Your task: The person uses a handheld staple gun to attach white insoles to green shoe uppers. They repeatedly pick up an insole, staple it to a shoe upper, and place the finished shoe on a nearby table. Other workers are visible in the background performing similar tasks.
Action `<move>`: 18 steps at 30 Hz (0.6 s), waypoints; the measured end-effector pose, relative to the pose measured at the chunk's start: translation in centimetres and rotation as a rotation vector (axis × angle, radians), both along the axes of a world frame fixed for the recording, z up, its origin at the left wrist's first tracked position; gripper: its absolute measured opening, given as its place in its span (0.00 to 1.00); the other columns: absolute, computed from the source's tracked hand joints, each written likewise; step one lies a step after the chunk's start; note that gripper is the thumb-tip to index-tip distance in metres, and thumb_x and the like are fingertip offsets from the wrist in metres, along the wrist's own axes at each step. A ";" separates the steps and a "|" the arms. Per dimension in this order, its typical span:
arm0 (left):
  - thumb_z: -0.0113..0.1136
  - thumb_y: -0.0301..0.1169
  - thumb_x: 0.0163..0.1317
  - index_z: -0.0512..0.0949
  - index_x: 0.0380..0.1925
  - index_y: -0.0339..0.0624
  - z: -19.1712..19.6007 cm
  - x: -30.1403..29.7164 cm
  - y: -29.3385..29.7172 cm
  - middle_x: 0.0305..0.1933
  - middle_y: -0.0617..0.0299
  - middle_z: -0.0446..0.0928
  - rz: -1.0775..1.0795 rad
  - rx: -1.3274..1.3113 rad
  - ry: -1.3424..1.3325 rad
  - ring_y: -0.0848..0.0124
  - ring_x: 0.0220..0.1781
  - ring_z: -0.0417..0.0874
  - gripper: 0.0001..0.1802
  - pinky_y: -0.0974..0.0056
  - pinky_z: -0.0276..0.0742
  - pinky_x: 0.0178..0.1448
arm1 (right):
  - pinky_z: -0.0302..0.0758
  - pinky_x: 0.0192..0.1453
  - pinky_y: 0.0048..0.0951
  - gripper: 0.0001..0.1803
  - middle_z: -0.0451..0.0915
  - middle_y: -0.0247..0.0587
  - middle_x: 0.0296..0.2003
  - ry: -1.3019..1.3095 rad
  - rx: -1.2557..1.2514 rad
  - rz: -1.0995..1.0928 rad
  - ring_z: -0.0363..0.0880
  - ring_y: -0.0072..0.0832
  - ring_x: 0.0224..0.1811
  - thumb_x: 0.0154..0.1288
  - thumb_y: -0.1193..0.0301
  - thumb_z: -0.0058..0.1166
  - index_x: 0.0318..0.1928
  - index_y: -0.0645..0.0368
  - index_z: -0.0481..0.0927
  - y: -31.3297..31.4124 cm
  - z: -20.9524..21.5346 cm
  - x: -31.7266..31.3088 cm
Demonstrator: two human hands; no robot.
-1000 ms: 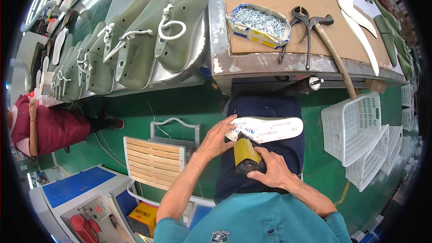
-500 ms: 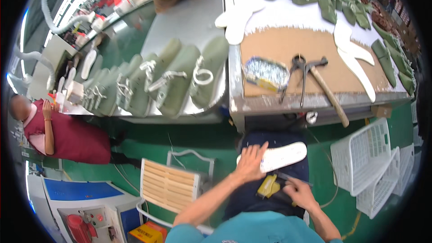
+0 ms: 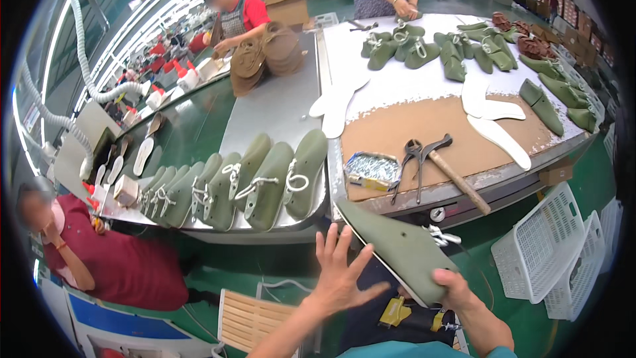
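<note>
My right hand (image 3: 462,292) grips the heel end of a green shoe last (image 3: 401,242), held tilted above my lap with its toe up near the table edge. A white insole lies along the last's underside; only its thin edge shows. White cord loops from the last's far side. My left hand (image 3: 339,280) is open beside the sole side, fingers spread, apparently holding nothing. Below the last, on my lap, lies a yellow and black tool (image 3: 395,311), partly hidden, whose kind I cannot make out.
Pincers (image 3: 419,159), a hammer (image 3: 460,182) and a box of small metal pieces (image 3: 372,171) lie on the cardboard, near white insoles (image 3: 498,139). Green lasts (image 3: 268,182) line the left bench. White crates (image 3: 536,242) stand right, a slatted seat (image 3: 255,321) left. Co-workers (image 3: 116,252) are nearby.
The last, earlier insole-up on my lap under my left hand, is now raised and turned on its side in my right hand. My left hand has come off it. The view has tilted up.
</note>
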State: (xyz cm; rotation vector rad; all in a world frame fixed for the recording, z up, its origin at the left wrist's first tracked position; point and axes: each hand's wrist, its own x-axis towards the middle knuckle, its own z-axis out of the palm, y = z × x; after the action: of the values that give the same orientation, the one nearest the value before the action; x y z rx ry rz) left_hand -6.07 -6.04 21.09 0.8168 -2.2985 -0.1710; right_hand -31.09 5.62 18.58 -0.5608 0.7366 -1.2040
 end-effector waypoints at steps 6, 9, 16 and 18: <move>0.88 0.40 0.45 0.57 0.80 0.50 -0.5 -1.4 -2.1 0.84 0.34 0.49 -0.039 0.037 0.441 0.31 0.85 0.48 0.64 0.33 0.52 0.82 | 0.75 0.68 0.41 0.42 0.80 0.57 0.63 0.713 -0.458 0.059 0.80 0.41 0.63 0.76 0.49 0.57 0.77 0.65 0.63 -9.5 7.0 5.0; 0.83 0.28 0.48 0.63 0.76 0.40 -0.4 -0.6 -2.8 0.80 0.38 0.61 0.147 0.266 0.661 0.47 0.78 0.70 0.54 0.51 0.71 0.76 | 0.71 0.71 0.51 0.39 0.80 0.59 0.61 1.313 -0.948 -0.087 0.78 0.58 0.65 0.71 0.42 0.58 0.66 0.64 0.79 -14.7 5.9 3.0; 0.75 0.18 0.54 0.71 0.70 0.30 -6.0 -0.2 -5.1 0.78 0.45 0.67 0.312 0.347 0.770 0.58 0.77 0.71 0.41 0.56 0.71 0.76 | 0.47 0.84 0.64 0.51 0.65 0.59 0.75 1.864 -0.828 -0.219 0.57 0.59 0.80 0.59 0.33 0.64 0.76 0.45 0.69 -22.9 4.0 2.2; 0.76 0.21 0.56 0.71 0.70 0.29 -4.8 -0.9 -5.7 0.75 0.45 0.71 0.386 0.337 0.683 0.59 0.75 0.74 0.41 0.58 0.70 0.76 | 0.43 0.85 0.64 0.51 0.64 0.58 0.75 2.009 -0.737 -0.134 0.54 0.58 0.82 0.60 0.32 0.63 0.78 0.41 0.66 -24.7 1.8 -0.1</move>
State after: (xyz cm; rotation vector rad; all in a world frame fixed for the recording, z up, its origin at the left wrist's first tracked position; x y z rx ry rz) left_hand -6.99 -11.78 16.27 1.1417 -1.4632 -0.5744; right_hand -31.18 -19.06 20.36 -2.4774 1.9458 -0.6180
